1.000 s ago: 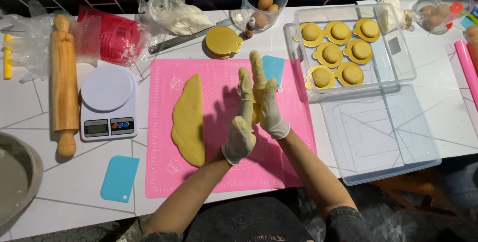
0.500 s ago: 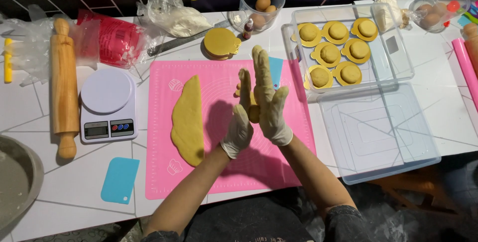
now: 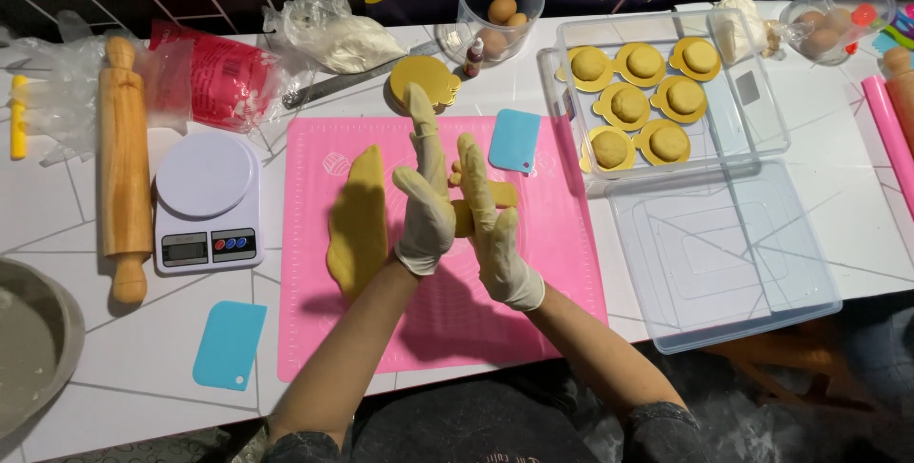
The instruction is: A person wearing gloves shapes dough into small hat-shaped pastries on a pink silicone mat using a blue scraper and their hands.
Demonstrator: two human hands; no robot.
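Note:
Both my hands wear thin pale gloves and are held upright, palm against palm, above a pink silicone mat [image 3: 562, 263]. A small piece of yellow dough [image 3: 505, 195] is pressed between them and shows at the edges of the palms. My left hand [image 3: 424, 198] reaches further out, with its fingers pointing away from me. My right hand [image 3: 493, 230] sits closer to me. A long flattened log of yellow dough [image 3: 357, 225] lies on the mat just left of my left hand.
A clear tray [image 3: 762, 111] at the right holds several dough balls on gold discs, with its lid [image 3: 724, 254] in front. A kitchen scale [image 3: 205, 197], rolling pin [image 3: 124, 168], two blue scrapers [image 3: 228, 344] [image 3: 514, 139], egg cup [image 3: 500, 11], gold discs [image 3: 424, 82] and metal bowl [image 3: 29, 349] surround the mat.
My palms have slid against each other with the dough between them: the left hand moved away from me, and the right hand came back toward me.

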